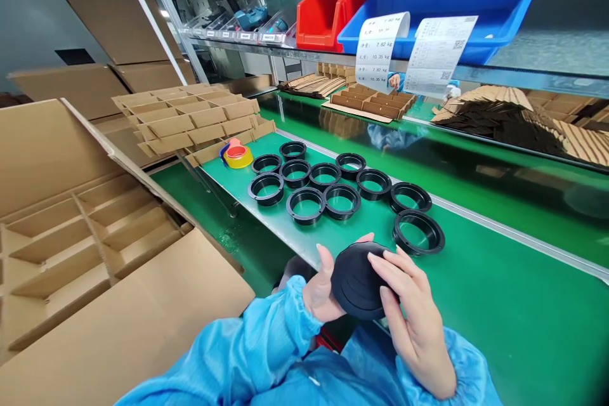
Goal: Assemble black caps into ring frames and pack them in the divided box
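Observation:
I hold a black round rubber disc [356, 280] upright in front of me, over the near edge of the green bench [499, 304]. My left hand [321, 288] grips its left rim with thumb and fingers. My right hand [412, 317] lies over its right side, fingers curled across the face. Both arms wear light blue sleeves. Several black rubber rings [323, 185] lie in rows on the bench beyond, the nearest ring [419, 233] just above my right fingers.
An open cardboard box with divider cells [80, 247] stands at my left. Stacked cardboard dividers [190, 117] and rolls of tape [238, 155] sit at the bench's far left. A red bin [333, 9], a blue tray [442, 3] and paper labels [380, 51] are on the shelf above.

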`<state>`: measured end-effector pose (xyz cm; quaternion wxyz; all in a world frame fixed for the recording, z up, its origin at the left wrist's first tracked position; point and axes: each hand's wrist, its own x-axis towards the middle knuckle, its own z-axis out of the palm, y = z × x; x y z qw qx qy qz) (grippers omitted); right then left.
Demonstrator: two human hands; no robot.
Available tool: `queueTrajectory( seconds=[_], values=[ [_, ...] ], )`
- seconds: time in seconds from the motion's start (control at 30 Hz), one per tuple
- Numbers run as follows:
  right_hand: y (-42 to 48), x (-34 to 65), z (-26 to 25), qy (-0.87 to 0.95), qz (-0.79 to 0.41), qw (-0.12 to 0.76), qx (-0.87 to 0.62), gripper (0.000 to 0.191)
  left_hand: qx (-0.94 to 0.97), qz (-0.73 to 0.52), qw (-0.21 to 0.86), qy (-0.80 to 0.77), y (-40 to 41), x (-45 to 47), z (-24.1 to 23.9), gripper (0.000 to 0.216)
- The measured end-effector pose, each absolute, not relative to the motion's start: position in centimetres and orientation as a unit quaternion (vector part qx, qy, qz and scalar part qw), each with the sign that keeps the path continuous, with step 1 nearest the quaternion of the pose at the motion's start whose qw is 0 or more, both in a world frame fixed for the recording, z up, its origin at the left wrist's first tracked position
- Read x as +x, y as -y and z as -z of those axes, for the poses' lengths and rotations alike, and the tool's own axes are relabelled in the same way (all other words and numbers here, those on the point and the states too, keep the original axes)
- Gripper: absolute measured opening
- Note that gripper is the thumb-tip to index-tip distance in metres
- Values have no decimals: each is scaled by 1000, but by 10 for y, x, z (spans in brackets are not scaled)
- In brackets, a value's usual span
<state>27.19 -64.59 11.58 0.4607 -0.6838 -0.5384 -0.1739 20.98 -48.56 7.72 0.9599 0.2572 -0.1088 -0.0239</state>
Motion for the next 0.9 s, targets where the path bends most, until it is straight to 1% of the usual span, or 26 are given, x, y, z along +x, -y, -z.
queueTrajectory(
  seconds=[0.27, 0.37, 0.43, 0.53, 0.6, 0.67, 0.77, 0.9],
  values=[
    [646, 274, -109, 523, 179, 471, -687, 44, 272, 47, 957, 94, 486, 213, -72, 89],
    [646, 276, -104, 522, 188, 463, -692, 45, 269, 50, 957, 98, 487, 214, -69, 88],
    [644, 277, -101, 529, 199, 437, -700, 48, 266, 50, 958, 98, 488, 214, -68, 85],
    [641, 274, -97, 557, 229, 365, -710, 53, 265, 47, 959, 84, 490, 213, -69, 85],
    [640, 271, -95, 578, 241, 323, -709, 53, 272, 48, 958, 76, 490, 212, -70, 87],
    [639, 269, -94, 592, 239, 304, -707, 51, 283, 49, 955, 75, 490, 212, -71, 90],
    [640, 270, -94, 578, 242, 308, -716, 51, 283, 48, 954, 83, 490, 213, -69, 92],
    [642, 277, -95, 525, 276, 332, -733, 52, 262, 62, 960, 73, 490, 216, -63, 87]
  ],
)
